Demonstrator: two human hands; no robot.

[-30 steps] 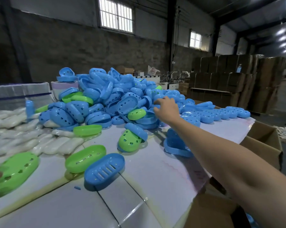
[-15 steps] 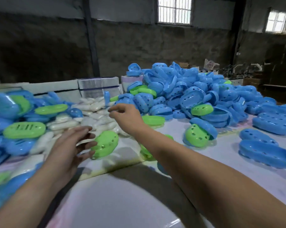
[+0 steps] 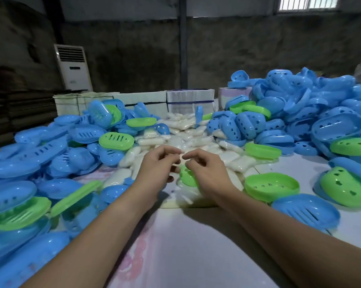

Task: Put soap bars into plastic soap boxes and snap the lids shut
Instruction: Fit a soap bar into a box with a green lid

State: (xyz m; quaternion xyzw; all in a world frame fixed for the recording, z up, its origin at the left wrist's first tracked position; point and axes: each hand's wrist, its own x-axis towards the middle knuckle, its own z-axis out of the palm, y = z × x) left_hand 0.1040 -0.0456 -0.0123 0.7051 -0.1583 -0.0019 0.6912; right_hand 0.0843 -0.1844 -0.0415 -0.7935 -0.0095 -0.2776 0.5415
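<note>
My left hand (image 3: 157, 170) and my right hand (image 3: 205, 172) meet at the middle of the table, fingers bent, forefingers nearly touching. Between them sits a green soap box half (image 3: 185, 178). My left fingers rest on its left edge and my right hand covers its right side. Whether the right hand grips it is hidden. Under and beyond the hands lies a heap of white wrapped soap bars (image 3: 187, 140). An open green box half (image 3: 272, 183) and a blue slotted one (image 3: 306, 213) lie to the right.
Big piles of blue and green box halves rise on the left (image 3: 50, 154) and at the right (image 3: 312, 113). Bundled white cartons (image 3: 190, 98) stand behind the soap. The white table (image 3: 196, 246) shows between my forearms. A floor air conditioner (image 3: 73, 67) stands at the wall.
My view has swung left from the blue pile to the soap heap. My right hand came back from the far pile and joined my left hand at the green box half.
</note>
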